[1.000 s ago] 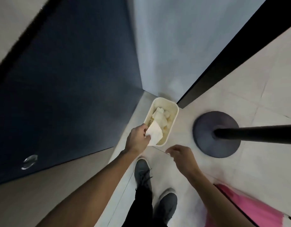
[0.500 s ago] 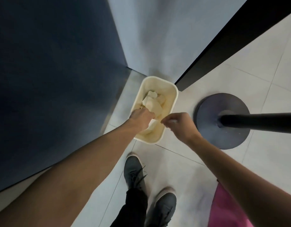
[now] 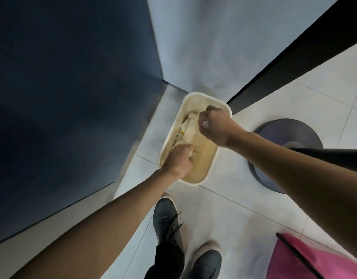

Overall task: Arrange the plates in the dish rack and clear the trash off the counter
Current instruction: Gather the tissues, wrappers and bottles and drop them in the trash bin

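Note:
A cream waste bin (image 3: 210, 168) stands on the tiled floor in the corner below me. Crumpled paper trash (image 3: 190, 125) lies inside it. My left hand (image 3: 179, 160) reaches over the bin's near left rim, its fingers curled round a piece of paper (image 3: 195, 155) down in the bin. My right hand (image 3: 213, 125) hovers over the bin's far right side and pinches a small white scrap (image 3: 205, 124) between its curled fingers. No plates or dish rack are in view.
A dark blue cabinet face (image 3: 73, 97) runs along the left. A pale wall (image 3: 213, 47) rises behind the bin. A round dark stand base (image 3: 290, 133) with a black pole (image 3: 334, 156) sits right of the bin. A pink object (image 3: 306, 260) lies at bottom right. My shoes (image 3: 167, 220) are near the bin.
Both hands have moved forward over the bin. The left hand has gone down into it with the paper. The right hand has crossed from the near rim to the far side.

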`<state>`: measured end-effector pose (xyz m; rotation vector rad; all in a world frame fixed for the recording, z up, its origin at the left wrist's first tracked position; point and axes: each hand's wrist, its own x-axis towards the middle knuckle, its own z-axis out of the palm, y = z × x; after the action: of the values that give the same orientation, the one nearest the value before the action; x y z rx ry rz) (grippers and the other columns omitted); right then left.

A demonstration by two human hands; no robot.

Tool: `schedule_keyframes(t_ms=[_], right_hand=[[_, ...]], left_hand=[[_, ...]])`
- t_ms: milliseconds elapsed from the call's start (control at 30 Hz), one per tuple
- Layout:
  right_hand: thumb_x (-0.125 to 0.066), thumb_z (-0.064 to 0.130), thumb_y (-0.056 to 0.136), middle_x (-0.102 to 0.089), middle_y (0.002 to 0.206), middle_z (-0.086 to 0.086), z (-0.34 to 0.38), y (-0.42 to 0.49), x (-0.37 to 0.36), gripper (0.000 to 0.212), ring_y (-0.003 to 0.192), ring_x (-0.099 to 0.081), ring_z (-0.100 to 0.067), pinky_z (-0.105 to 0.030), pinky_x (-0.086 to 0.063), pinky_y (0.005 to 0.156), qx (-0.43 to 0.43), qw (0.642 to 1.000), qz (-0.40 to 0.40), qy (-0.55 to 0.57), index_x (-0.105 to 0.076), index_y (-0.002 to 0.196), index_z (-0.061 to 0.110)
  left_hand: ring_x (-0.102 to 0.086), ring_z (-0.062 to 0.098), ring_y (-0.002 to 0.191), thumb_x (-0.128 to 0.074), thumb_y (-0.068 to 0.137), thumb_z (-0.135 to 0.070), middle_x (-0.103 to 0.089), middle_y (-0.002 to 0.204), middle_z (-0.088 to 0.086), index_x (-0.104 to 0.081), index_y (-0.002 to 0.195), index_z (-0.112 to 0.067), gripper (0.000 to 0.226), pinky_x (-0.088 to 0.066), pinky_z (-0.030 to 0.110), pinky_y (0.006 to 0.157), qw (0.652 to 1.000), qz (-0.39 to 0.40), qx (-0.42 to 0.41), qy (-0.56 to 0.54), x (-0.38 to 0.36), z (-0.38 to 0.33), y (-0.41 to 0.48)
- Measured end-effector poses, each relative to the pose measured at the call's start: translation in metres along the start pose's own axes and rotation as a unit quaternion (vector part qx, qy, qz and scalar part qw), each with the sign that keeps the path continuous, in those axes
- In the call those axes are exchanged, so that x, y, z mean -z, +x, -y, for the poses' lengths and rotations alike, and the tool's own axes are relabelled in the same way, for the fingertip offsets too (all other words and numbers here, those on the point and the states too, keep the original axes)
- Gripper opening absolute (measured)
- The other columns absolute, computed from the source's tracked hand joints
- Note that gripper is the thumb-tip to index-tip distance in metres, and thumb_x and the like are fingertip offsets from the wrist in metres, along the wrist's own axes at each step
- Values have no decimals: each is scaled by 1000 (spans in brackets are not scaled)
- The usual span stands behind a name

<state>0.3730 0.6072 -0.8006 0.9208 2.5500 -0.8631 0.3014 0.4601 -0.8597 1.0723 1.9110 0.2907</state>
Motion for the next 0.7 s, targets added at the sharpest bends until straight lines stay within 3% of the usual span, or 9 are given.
schedule_keyframes(t_ms=[133,233,367,533,700], right_hand=[[-54,20,96,-55,111,-12,4,17,-4,21,100,-58,-31,-37,-49,84,23,995,44,-86,-67,105,6],[-41,40,103,-49,131,-17,1,15,-4,46,121,-48,-32,-39,-39,98,11,980,101,-172,-61,123,4],[-35,41,104,-26,156,-20,-7,0,-1,59,146,-21,-32,-41,-24,116,5,971,123,-206,-34,146,-1],[-40,31,101,-45,137,-14,-1,-30,24,42,129,-43,-31,-42,-46,96,28,983,113,-143,-46,136,9],[-48,23,98,-48,133,-16,24,-98,53,46,120,-49,-35,-45,-46,96,31,995,80,-52,-43,142,9]], left_hand=[[-56,18,126,-51,93,2,-63,134,4,-65,127,-9,38,-37,15,98,991,-7,65,-119,9,0,3],[-60,14,119,-48,92,4,-68,124,1,-70,118,-12,38,-39,16,99,979,-51,101,-169,14,3,7],[-61,9,107,-41,88,12,-69,116,1,-70,114,-8,44,-39,10,94,972,-79,89,-205,25,-5,-9],[-64,14,103,-45,87,14,-70,109,5,-71,108,-5,38,-41,3,86,964,-118,77,-226,42,-26,-33],[-63,11,101,-48,91,10,-71,107,2,-71,102,-6,30,-40,-1,84,944,-152,106,-275,62,-76,-86]])
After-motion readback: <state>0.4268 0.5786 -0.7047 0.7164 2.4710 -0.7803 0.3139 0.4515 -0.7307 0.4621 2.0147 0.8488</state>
